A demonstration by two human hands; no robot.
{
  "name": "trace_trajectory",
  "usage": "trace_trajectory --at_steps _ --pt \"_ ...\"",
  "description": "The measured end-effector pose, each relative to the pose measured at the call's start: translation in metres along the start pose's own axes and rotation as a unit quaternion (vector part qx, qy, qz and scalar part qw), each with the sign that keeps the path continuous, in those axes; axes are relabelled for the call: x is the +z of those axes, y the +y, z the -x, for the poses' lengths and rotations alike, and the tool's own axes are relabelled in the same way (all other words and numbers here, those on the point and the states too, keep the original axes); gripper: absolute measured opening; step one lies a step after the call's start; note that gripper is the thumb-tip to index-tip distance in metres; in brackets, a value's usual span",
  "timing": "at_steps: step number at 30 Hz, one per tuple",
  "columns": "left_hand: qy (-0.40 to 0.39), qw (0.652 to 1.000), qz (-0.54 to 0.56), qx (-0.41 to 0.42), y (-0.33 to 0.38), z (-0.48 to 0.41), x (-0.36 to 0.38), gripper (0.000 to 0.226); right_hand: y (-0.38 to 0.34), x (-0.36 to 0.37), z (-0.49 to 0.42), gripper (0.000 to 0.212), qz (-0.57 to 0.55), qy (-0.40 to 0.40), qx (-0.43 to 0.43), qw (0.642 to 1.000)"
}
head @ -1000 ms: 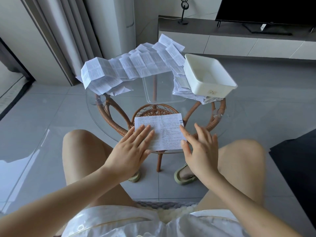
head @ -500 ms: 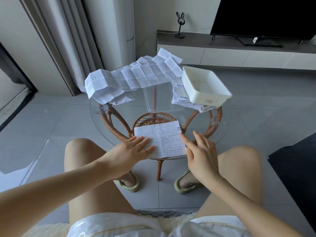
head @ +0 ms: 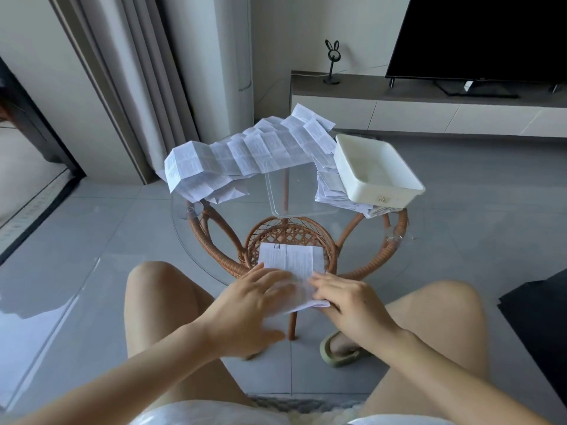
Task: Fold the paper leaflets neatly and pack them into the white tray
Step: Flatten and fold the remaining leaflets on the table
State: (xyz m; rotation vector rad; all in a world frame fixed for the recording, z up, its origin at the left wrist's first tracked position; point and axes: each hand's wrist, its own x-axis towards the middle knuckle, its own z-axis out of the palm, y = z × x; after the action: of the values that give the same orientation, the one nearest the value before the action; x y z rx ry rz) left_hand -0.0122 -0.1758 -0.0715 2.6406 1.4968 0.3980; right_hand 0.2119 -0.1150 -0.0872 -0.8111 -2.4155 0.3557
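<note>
The person sits at 6 o'clock of a round glass desk (head: 214, 231) on a rattan base (head: 214, 222). The leaflet (head: 291, 262) lies at the 6 o'clock edge, close to the body, so both hands reach it without stretching. The left hand (head: 254, 297) rests on its near left part with fingers extended and no grip closed; the hand is blurred, and it appears to flatten the sheet. The right hand (head: 346, 297) has fingers bent over the near edge, and its grip appears to pinch that edge, probably to turn it over for a fold. The tray (head: 377, 170) stands at 2 o'clock on a stack (head: 329, 185) of leaflets, looks empty, and sits well apart from the hands. Unfolded leaflets (head: 245, 151) sprawl from 10 to 12 o'clock, out of the folding area. A clear panel (head: 300, 194) lies at centre. The floor (head: 92, 240) is grey tile. A curtain (head: 138, 72) hangs at 10 o'clock and a television (head: 475, 35) on a low cabinet (head: 429, 111) at 1 o'clock.
</note>
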Motion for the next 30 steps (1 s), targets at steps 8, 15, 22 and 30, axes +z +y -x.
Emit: trace_trajectory --at_steps 8,15,22,30 --pt "0.192 0.964 0.170 -0.069 -0.011 0.009 0.003 0.034 0.018 -0.013 0.004 0.030 -0.104 -0.013 0.168 0.980" --pt "0.259 0.914 0.134 -0.283 0.005 0.001 0.022 0.041 0.004 0.000 -0.017 0.047 -0.070 0.108 0.180 0.975" --pt "0.300 0.867 0.056 -0.394 0.017 -0.013 0.036 0.049 0.002 0.008 -0.021 0.041 -0.036 0.144 0.194 0.970" --pt "0.307 0.862 -0.012 -0.403 0.017 -0.019 0.041 0.041 -0.005 0.018 -0.018 0.034 0.139 0.144 0.221 0.954"
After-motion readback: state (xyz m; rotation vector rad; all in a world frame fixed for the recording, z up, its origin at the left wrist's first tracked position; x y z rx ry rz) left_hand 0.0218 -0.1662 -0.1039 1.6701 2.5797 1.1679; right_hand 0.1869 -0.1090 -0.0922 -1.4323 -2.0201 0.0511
